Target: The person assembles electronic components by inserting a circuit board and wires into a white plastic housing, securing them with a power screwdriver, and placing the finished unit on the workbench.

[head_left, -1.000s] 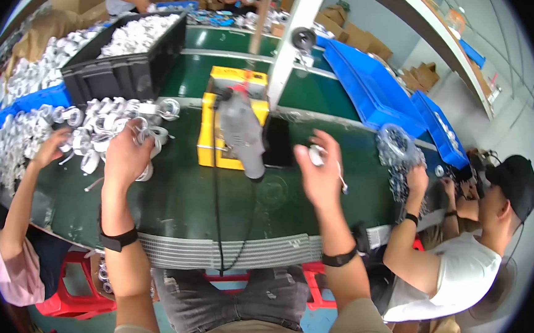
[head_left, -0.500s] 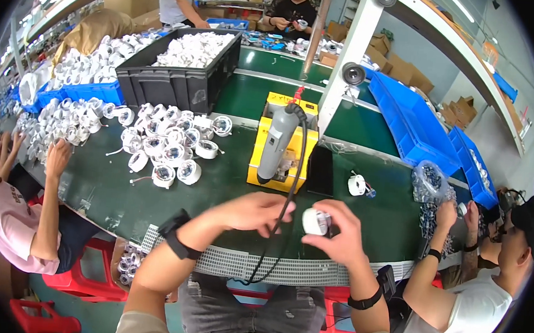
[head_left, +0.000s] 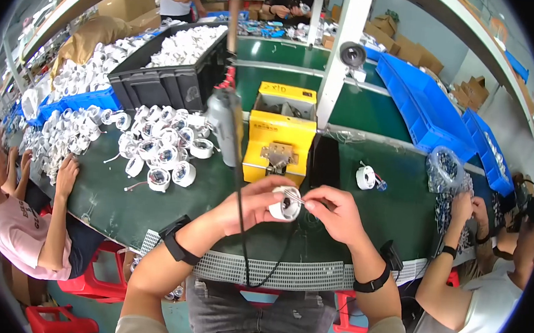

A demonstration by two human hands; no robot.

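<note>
A white round housing (head_left: 281,212) like a small camera shell is held in my left hand (head_left: 246,209), its open side facing up. Pinched between the fingertips of my right hand (head_left: 339,216) are thin wires (head_left: 294,196) that come out of the housing. Just beyond my hands stands a yellow metal fixture (head_left: 278,133) with a steel clamp block on its front. To its left a grey electric screwdriver (head_left: 224,126) hangs, and its black cord (head_left: 242,226) runs down in front of my left hand.
A pile of white housings (head_left: 163,144) lies left on the green table. One more unit (head_left: 366,178) with a wire lies at right. Behind are a black crate (head_left: 161,85) of white parts and a blue tray (head_left: 416,109). Co-workers sit at both sides; a white post (head_left: 339,60) rises behind.
The housing has passed from my right hand into my left, and my right fingers now grip its wires. The hanging screwdriver has swung left, away from the front of the yellow fixture.
</note>
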